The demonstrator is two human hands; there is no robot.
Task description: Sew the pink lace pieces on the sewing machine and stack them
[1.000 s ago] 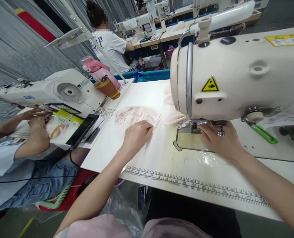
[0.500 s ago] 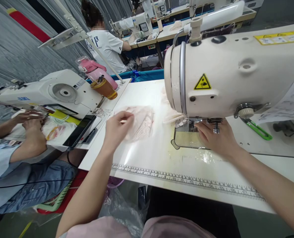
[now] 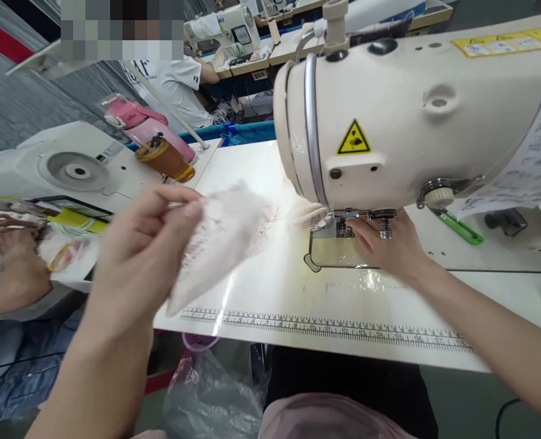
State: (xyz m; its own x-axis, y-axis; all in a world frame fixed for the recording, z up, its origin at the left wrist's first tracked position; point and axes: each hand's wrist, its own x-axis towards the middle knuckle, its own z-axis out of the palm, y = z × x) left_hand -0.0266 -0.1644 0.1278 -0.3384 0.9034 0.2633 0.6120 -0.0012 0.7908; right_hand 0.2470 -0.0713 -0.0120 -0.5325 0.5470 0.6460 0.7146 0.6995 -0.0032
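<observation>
My left hand [image 3: 154, 244] is raised over the left part of the table, its thumb and fingers pinching the edge of a pale, thin lace fabric piece [image 3: 225, 235]. The piece hangs to the right of the fingers, blurred by motion. My right hand [image 3: 389, 244] lies low beside the presser foot [image 3: 342, 224] of a cream sewing machine [image 3: 389, 128]. Its visible fingers stretch left towards the needle area; some are hidden behind the machine's parts. Further pale fabric [image 3: 304, 213] lies left of the presser foot.
A printed ruler [image 3: 320, 328] runs along the table's front edge. A pink bottle [image 3: 147, 122] and an amber cup [image 3: 165, 160] stand at the back left. Another sewing machine [image 3: 78, 164] and a co-worker's hands [image 3: 17, 244] are at left. A green-handled tool [image 3: 460, 227] lies at right.
My left hand has picked up the lace fabric piece from the table and brought it up, nearer the camera and leftward. My right hand stays beside the presser foot. The view has shifted slightly.
</observation>
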